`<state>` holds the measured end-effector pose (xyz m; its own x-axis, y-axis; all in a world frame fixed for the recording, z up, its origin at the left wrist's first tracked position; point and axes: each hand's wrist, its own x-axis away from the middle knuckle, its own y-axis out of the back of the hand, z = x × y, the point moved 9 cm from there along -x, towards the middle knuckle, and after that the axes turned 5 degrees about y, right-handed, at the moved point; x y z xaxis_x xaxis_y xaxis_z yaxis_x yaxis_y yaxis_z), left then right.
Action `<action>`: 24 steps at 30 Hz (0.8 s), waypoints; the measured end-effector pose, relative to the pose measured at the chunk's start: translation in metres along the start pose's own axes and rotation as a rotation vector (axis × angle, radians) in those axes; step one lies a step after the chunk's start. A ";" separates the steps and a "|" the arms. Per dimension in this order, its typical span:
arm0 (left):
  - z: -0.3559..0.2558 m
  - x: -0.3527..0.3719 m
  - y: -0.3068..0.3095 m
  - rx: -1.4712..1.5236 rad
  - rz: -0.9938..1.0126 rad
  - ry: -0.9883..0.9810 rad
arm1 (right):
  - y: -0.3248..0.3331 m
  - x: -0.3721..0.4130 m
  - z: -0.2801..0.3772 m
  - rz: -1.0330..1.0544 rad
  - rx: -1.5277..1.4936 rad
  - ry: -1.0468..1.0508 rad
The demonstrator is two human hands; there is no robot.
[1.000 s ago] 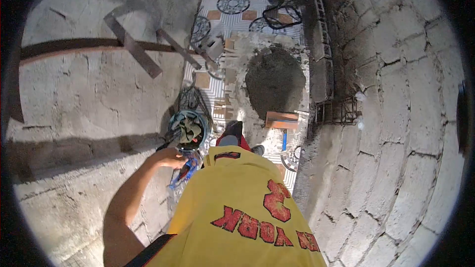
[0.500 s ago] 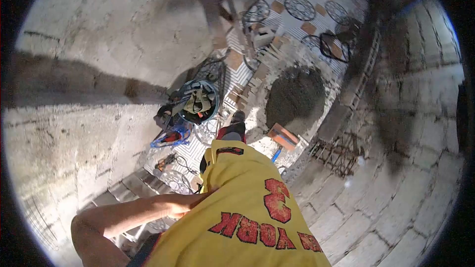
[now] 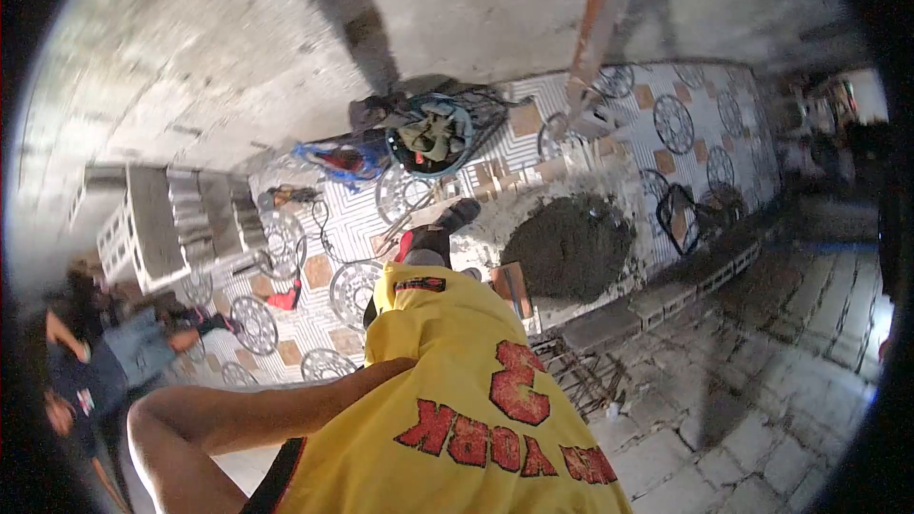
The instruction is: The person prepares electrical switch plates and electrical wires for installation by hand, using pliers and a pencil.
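Observation:
My left forearm reaches across to the front of my yellow shirt (image 3: pixel 447 400), and my left hand (image 3: pixel 395 371) is mostly hidden at the shirt's edge, its fingers out of sight. My right hand is out of view. Past my shoe (image 3: pixel 459 216) lies a round heap of wet grey mortar (image 3: pixel 571 247) on the floor. A flat reddish-brown board (image 3: pixel 512 287) rests at the heap's near edge, partly behind my shirt. To the left of the heap stands a bucket (image 3: pixel 433 164) filled with tools and cloth-like items.
Another person (image 3: pixel 133 352) is at the far left. Hollow blocks (image 3: pixel 157 228) stand by the wall, near a blue bag (image 3: pixel 338 160) and a cord (image 3: pixel 333 247). Metal bars (image 3: pixel 590 376) lie at right. A reddish post (image 3: pixel 592 24) rises from the patterned tile floor (image 3: pixel 319 271).
My view has swung left, bringing the hollow blocks and the other person into sight. My left forearm stays against the shirt; its hand shows less than before.

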<state>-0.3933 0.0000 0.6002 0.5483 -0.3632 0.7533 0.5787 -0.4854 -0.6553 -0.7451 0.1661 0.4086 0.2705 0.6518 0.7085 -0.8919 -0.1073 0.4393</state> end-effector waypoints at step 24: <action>0.151 -0.017 0.030 0.148 -0.085 -0.229 | -0.025 0.004 0.147 0.324 0.429 0.291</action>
<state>-0.2942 0.1121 0.5588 0.6067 -0.1290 0.7844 0.7008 -0.3788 -0.6044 -0.6686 0.0605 0.4819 -0.1537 0.7074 0.6899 -0.6707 -0.5874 0.4529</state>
